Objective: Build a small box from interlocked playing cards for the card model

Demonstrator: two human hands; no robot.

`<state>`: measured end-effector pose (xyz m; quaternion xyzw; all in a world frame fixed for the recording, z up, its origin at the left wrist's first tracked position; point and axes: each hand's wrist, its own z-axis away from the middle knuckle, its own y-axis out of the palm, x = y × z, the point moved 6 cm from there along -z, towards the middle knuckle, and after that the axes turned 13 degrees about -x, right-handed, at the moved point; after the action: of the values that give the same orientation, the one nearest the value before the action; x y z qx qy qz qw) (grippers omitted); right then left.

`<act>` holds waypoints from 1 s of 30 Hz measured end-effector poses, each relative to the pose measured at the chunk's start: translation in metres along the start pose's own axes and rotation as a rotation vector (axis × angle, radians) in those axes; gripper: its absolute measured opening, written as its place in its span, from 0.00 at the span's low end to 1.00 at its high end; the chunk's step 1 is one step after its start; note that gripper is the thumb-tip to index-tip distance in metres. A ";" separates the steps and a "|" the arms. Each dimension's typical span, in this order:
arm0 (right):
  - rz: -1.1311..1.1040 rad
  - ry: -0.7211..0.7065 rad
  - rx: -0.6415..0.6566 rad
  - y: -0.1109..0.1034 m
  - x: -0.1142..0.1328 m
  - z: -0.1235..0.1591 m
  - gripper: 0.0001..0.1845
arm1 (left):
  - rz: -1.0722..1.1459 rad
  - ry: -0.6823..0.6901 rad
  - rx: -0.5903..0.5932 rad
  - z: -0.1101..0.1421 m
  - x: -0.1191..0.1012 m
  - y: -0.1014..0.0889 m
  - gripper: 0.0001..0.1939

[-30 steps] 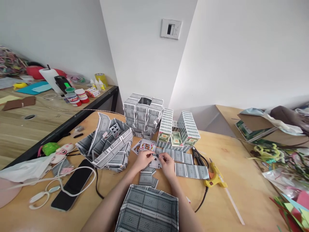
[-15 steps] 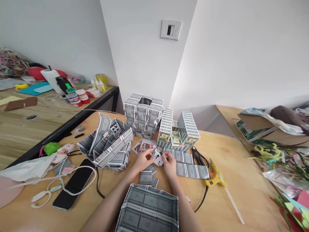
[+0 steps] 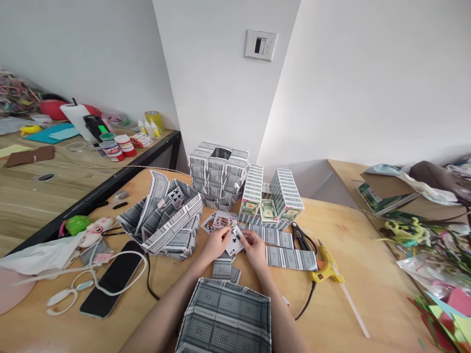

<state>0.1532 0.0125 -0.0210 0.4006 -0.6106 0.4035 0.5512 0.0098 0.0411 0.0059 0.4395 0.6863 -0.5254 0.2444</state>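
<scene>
Both my hands pinch one playing card, a club card [image 3: 234, 243] with its face toward me, above the middle of the table. My left hand [image 3: 218, 244] grips its upper left edge; my right hand [image 3: 253, 246] has its upper right side, thumb across the card. Just below lie several card pieces [image 3: 222, 269], backs up. Face-up cards [image 3: 220, 220] are spread behind my left hand. Rows of joined cards [image 3: 290, 258] lie to the right of my right hand. Between my forearms stands a box made of cards [image 3: 225, 314].
A card-built basket [image 3: 165, 220] stands left, a card-covered box [image 3: 220, 174] behind. Card packs [image 3: 287, 193] are stacked at the back. Black scissors [image 3: 302, 238] and a yellow glue gun [image 3: 326, 264] with its cord lie right. A phone [image 3: 112, 279] and white cable lie left.
The card has moved slightly left and turned more upright between my fingers. My right hand has shifted left, closer to my left hand.
</scene>
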 end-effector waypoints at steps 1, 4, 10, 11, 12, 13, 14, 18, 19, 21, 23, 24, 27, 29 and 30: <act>0.009 -0.021 0.014 0.001 0.000 0.000 0.18 | 0.004 0.009 0.011 0.000 0.000 0.001 0.10; 0.066 -0.070 0.029 0.003 0.000 0.001 0.20 | 0.012 0.022 0.034 0.001 0.000 0.003 0.12; 0.114 -0.084 -0.075 -0.004 -0.004 0.001 0.18 | 0.053 0.036 0.034 0.003 -0.006 0.000 0.16; 0.131 -0.089 -0.092 -0.005 -0.005 0.001 0.18 | 0.069 0.038 0.038 0.003 -0.008 -0.001 0.16; 0.148 -0.093 -0.107 -0.006 -0.005 0.001 0.19 | 0.084 0.037 0.041 0.003 -0.008 -0.002 0.16; 0.163 -0.097 -0.117 -0.006 -0.004 0.001 0.19 | 0.096 0.036 0.045 0.003 -0.009 -0.002 0.15; 0.173 -0.101 -0.122 -0.007 -0.004 0.001 0.20 | 0.105 0.033 0.048 0.002 -0.009 -0.002 0.14; 0.182 -0.117 -0.129 -0.008 -0.001 0.000 0.20 | 0.124 0.036 0.056 0.002 -0.010 -0.003 0.13; 0.182 -0.117 -0.122 -0.008 0.000 -0.001 0.20 | 0.130 0.038 0.060 0.002 -0.010 -0.003 0.13; 0.178 -0.113 -0.089 -0.006 0.001 -0.001 0.20 | 0.135 0.034 0.071 0.003 -0.010 -0.002 0.12; 0.162 -0.107 -0.053 -0.004 0.002 0.000 0.19 | 0.133 0.014 0.073 0.003 -0.009 -0.001 0.11; 0.148 -0.104 -0.037 -0.003 0.002 0.000 0.18 | 0.135 0.001 0.065 0.002 -0.008 -0.001 0.11; 0.096 -0.091 -0.026 -0.002 0.003 0.002 0.16 | 0.161 -0.038 0.019 0.001 -0.005 -0.002 0.15; 0.076 -0.077 -0.008 0.000 0.003 0.002 0.16 | 0.184 -0.051 0.003 0.000 -0.003 -0.002 0.16; 0.073 -0.069 0.007 0.001 0.003 0.003 0.17 | 0.196 -0.054 0.007 0.000 -0.003 -0.002 0.16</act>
<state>0.1514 0.0102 -0.0183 0.3937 -0.6421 0.4116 0.5131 0.0100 0.0402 0.0095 0.4910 0.6312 -0.5133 0.3115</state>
